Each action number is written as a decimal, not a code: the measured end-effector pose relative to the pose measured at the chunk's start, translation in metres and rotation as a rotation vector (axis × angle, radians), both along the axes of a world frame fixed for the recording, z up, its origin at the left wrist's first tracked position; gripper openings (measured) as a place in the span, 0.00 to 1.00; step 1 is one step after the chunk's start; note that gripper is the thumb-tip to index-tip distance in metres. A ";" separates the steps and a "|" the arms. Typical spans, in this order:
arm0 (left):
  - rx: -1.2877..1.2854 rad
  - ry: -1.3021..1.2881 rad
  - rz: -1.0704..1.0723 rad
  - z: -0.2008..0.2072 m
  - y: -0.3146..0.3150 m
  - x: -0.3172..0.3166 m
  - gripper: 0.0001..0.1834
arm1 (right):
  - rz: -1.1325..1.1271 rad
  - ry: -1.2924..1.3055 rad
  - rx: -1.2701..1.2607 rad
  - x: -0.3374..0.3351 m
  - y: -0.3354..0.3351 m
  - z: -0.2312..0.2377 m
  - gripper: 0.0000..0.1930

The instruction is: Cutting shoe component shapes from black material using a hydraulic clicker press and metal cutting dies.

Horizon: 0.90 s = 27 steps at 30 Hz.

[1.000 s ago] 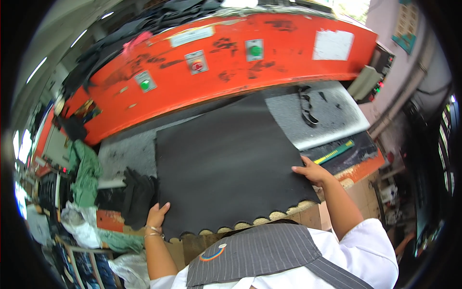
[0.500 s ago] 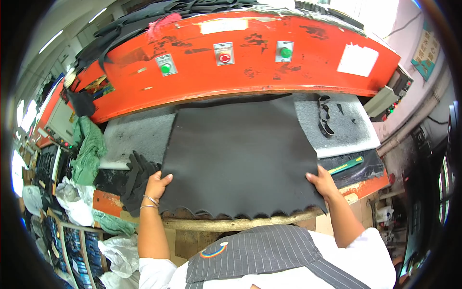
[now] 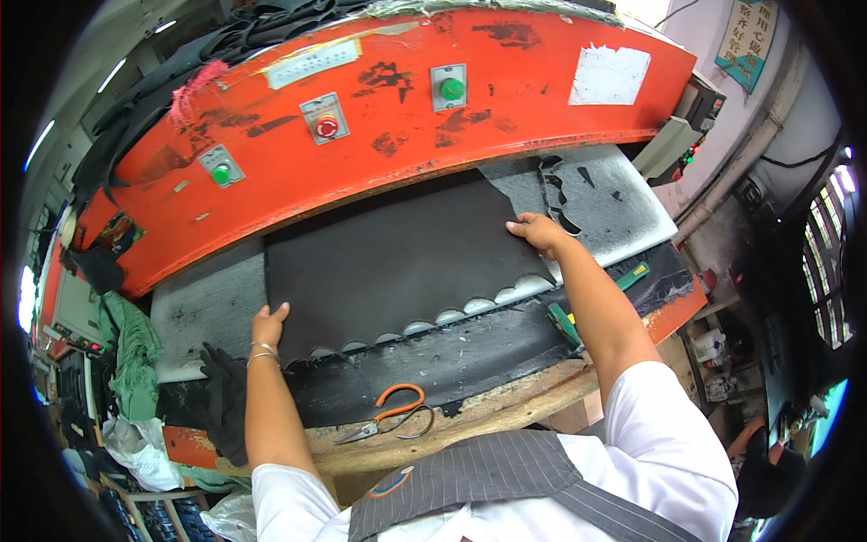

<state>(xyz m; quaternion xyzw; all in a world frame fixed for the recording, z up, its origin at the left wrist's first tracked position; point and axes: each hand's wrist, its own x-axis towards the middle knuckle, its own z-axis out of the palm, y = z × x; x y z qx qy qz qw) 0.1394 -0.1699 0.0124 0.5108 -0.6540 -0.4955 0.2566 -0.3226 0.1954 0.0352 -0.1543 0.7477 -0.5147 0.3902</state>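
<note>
A large dark grey-black flexible sheet (image 3: 388, 253), leather-like, lies over the pale grey cutting pad, its far edge under the orange machine beam. The near edge is cut in scallops, through which the pad shows. My left hand (image 3: 268, 327) is closed on the sheet's left edge near the front corner, thumb on top. My right hand (image 3: 539, 235) grips the right edge farther back, thumb also on top. The fingers of both hands are partly hidden. Thin bangles (image 3: 262, 352) circle my left wrist.
Orange-handled scissors (image 3: 388, 415) lie on the front ledge. A green-handled tool (image 3: 564, 323) and another green tool (image 3: 632, 275) flank my right forearm. Black scraps (image 3: 558, 199) rest on the pad's right. The orange beam (image 3: 379, 108) carries buttons. Black gloves (image 3: 224, 397) hang at left.
Both hands have moved the sheet away from me, farther under the beam. The scissors and front ledge are now uncovered. The view has turned and shifted.
</note>
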 end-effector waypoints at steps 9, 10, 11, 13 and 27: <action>-0.012 0.032 -0.080 0.013 0.025 -0.022 0.15 | 0.058 0.321 0.107 -0.008 0.035 -0.018 0.32; -0.012 0.029 -0.081 0.009 0.021 -0.023 0.15 | 0.040 0.382 0.129 -0.007 0.027 -0.012 0.32; -0.101 -0.044 -0.054 0.006 0.014 -0.025 0.15 | 0.022 0.443 0.150 -0.006 0.022 -0.007 0.31; -0.166 -0.144 -0.026 0.006 0.008 -0.026 0.17 | 0.006 0.363 0.143 -0.004 0.017 -0.002 0.31; -1.090 -0.025 -0.629 0.042 0.228 -0.184 0.13 | -0.087 0.615 0.038 -0.015 0.021 -0.014 0.14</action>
